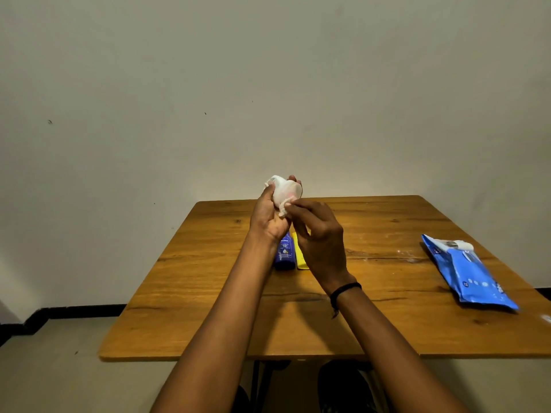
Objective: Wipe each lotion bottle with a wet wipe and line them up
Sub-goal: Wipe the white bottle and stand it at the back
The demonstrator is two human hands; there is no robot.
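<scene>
Facing a pale wall (268,84), with black skirting (83,310) and pale floor (44,368) showing down at the left. Sitting at a wooden table (208,293), its far edge lying toward that wall. Holding the left hand (268,217) up over that far edge, curling palm and fingers round a bundled white wet wipe (283,189); wrapping something small inside, too covered to identify. Pinching the bundle's hanging tail with the right hand (320,242), thumb against fingertips, and wearing a black wristband (346,289). Lying flat on the wood just below both hands, just beside each other: a blue lotion bottle (284,253) and a yellow bottle (300,260), the yellow one partly hiding behind the right hand. Resting near the right edge, well apart from them: a blue wipe pack (474,278), showing a white sheet (456,245) at its far end. Showing plain wood grain across the left half and along the near edge.
</scene>
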